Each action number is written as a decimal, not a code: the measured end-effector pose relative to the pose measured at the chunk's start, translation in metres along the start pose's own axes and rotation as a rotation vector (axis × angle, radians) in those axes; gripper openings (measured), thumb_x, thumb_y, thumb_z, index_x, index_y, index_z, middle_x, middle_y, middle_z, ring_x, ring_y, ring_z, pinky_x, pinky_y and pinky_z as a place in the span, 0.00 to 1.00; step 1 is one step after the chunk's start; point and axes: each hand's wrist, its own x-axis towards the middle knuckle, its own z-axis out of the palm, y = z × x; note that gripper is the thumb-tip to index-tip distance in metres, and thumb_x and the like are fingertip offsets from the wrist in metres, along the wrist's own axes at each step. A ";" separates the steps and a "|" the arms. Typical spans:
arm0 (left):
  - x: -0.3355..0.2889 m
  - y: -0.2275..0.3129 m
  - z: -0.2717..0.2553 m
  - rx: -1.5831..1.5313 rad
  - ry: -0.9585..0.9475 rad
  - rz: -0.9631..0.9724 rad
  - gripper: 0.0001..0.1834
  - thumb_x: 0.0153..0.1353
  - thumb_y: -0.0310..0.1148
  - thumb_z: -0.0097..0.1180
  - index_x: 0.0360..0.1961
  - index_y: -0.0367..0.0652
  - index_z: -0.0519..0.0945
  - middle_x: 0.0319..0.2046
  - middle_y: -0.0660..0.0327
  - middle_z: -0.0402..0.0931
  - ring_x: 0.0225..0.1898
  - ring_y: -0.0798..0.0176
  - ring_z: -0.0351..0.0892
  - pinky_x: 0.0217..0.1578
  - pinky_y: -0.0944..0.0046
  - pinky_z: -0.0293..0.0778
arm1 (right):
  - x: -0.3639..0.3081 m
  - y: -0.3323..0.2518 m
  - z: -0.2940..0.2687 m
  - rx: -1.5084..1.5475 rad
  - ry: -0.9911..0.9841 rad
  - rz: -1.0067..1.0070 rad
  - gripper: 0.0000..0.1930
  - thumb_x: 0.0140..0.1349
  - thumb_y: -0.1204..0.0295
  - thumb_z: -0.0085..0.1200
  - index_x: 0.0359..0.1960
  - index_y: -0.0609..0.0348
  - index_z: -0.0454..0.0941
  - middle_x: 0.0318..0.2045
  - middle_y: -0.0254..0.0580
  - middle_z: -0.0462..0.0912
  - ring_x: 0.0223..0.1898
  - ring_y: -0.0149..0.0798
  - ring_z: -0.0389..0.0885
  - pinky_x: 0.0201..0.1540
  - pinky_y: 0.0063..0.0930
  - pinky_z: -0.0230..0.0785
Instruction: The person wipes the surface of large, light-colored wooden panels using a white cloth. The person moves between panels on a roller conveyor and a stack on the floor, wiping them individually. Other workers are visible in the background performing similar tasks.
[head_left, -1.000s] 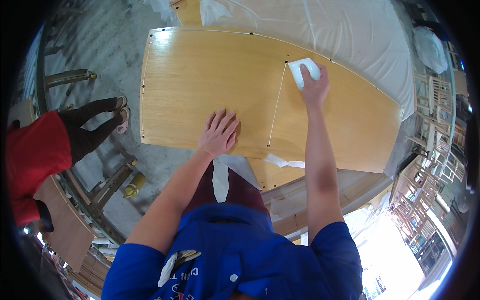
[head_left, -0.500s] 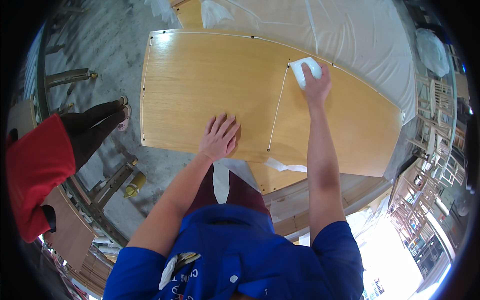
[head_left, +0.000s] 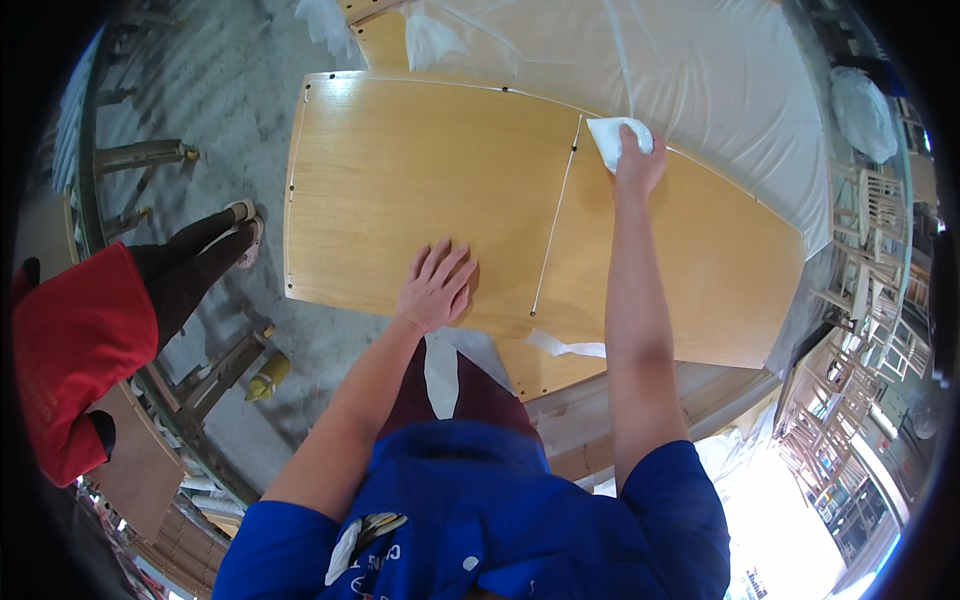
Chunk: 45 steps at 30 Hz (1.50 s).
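Observation:
A curved, light-brown wooden panel [head_left: 430, 180] lies flat before me. Thin white lines, apparently glue, run along its left and far edges, and another crosses it right of the middle. Several small dark holes dot these lines. My right hand [head_left: 641, 165] is closed round a soft white squeeze bag [head_left: 608, 142], whose pointed corner is at the far end of the crossing line, close to the panel's far edge. My left hand [head_left: 437, 284] rests flat on the near part of the panel, fingers spread and holding nothing.
Translucent plastic sheeting [head_left: 720, 110] covers a surface behind the panel. A torn white strip [head_left: 565, 345] lies at its near edge, over another board [head_left: 545, 370]. On the left stands a person in red [head_left: 90, 340]. Wooden chair frames [head_left: 875, 250] stand at the right.
My right hand and the white bag have moved slightly along the crossing line to its far end, which now reaches nearer the far edge. My left hand stays on the panel.

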 end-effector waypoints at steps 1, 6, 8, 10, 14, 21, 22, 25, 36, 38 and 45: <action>0.002 0.001 0.001 0.005 -0.006 0.005 0.23 0.58 0.42 0.50 0.56 0.56 0.71 0.60 0.65 0.63 0.64 0.55 0.57 0.64 0.48 0.51 | 0.001 0.001 -0.006 -0.017 0.024 -0.031 0.16 0.50 0.68 0.65 0.37 0.63 0.75 0.32 0.40 0.79 0.33 0.33 0.76 0.37 0.30 0.70; -0.014 -0.003 0.004 0.052 -0.002 -0.035 0.24 0.58 0.44 0.47 0.57 0.56 0.70 0.61 0.63 0.63 0.65 0.54 0.56 0.65 0.47 0.50 | -0.040 -0.015 -0.023 0.458 -0.032 0.389 0.16 0.53 0.64 0.61 0.41 0.57 0.75 0.35 0.37 0.79 0.32 0.34 0.77 0.28 0.26 0.69; 0.016 0.013 0.008 -0.033 -0.003 0.051 0.25 0.57 0.45 0.46 0.57 0.55 0.70 0.61 0.61 0.63 0.65 0.52 0.55 0.65 0.46 0.49 | -0.027 0.006 -0.094 1.094 -0.459 0.515 0.16 0.62 0.59 0.48 0.46 0.54 0.74 0.39 0.37 0.80 0.31 0.39 0.78 0.18 0.20 0.65; -0.004 0.004 0.007 -0.010 -0.067 -0.009 0.26 0.57 0.45 0.46 0.58 0.53 0.69 0.61 0.60 0.63 0.65 0.50 0.55 0.64 0.45 0.48 | -0.092 0.012 -0.082 1.335 -0.300 0.762 0.21 0.65 0.55 0.40 0.52 0.53 0.72 0.45 0.44 0.79 0.32 0.41 0.80 0.14 0.20 0.65; -0.015 0.002 -0.007 0.000 -0.021 -0.007 0.26 0.58 0.45 0.44 0.58 0.51 0.69 0.62 0.59 0.62 0.66 0.51 0.53 0.64 0.47 0.49 | -0.193 0.030 -0.122 1.653 -0.681 1.019 0.27 0.62 0.46 0.43 0.55 0.49 0.70 0.49 0.47 0.75 0.35 0.43 0.78 0.14 0.24 0.65; -0.034 -0.013 -0.049 -0.162 0.101 0.142 0.19 0.56 0.38 0.53 0.50 0.48 0.72 0.56 0.58 0.66 0.61 0.51 0.60 0.59 0.50 0.60 | -0.332 -0.013 -0.158 1.528 -1.001 1.084 0.31 0.58 0.42 0.47 0.57 0.49 0.68 0.48 0.45 0.73 0.35 0.39 0.72 0.19 0.23 0.65; -0.048 -0.024 -0.056 -0.209 0.074 0.129 0.19 0.55 0.36 0.53 0.49 0.47 0.73 0.55 0.58 0.67 0.59 0.50 0.62 0.58 0.51 0.61 | -0.346 -0.017 -0.153 1.515 -1.053 1.101 0.32 0.59 0.42 0.46 0.57 0.50 0.68 0.48 0.46 0.73 0.34 0.39 0.72 0.19 0.23 0.65; -0.111 -0.062 -0.083 -0.286 0.043 0.122 0.17 0.54 0.34 0.53 0.46 0.46 0.74 0.49 0.54 0.70 0.53 0.49 0.68 0.52 0.53 0.67 | -0.374 -0.031 -0.135 1.466 -1.206 1.117 0.33 0.60 0.41 0.43 0.57 0.51 0.67 0.47 0.47 0.74 0.33 0.39 0.71 0.20 0.24 0.64; -0.463 -0.131 -0.167 -0.285 0.095 -1.482 0.15 0.50 0.36 0.51 0.38 0.45 0.82 0.41 0.52 0.80 0.45 0.49 0.79 0.42 0.51 0.75 | -0.423 -0.110 -0.017 0.998 -1.782 1.366 0.36 0.60 0.41 0.43 0.57 0.62 0.66 0.44 0.48 0.76 0.30 0.40 0.74 0.16 0.23 0.62; -0.520 -0.098 -0.160 -0.402 0.442 -1.598 0.17 0.54 0.37 0.48 0.43 0.44 0.79 0.44 0.50 0.79 0.47 0.47 0.77 0.46 0.50 0.73 | -0.441 -0.116 -0.002 0.851 -1.869 1.521 0.35 0.59 0.42 0.45 0.53 0.64 0.69 0.43 0.49 0.76 0.29 0.41 0.73 0.15 0.22 0.61; -0.579 0.129 -0.044 -0.647 0.703 -2.219 0.19 0.58 0.39 0.45 0.43 0.39 0.79 0.45 0.47 0.77 0.49 0.44 0.75 0.50 0.50 0.70 | -0.489 -0.127 0.024 0.303 -2.165 1.722 0.33 0.59 0.43 0.46 0.50 0.63 0.71 0.42 0.46 0.75 0.33 0.40 0.73 0.15 0.23 0.60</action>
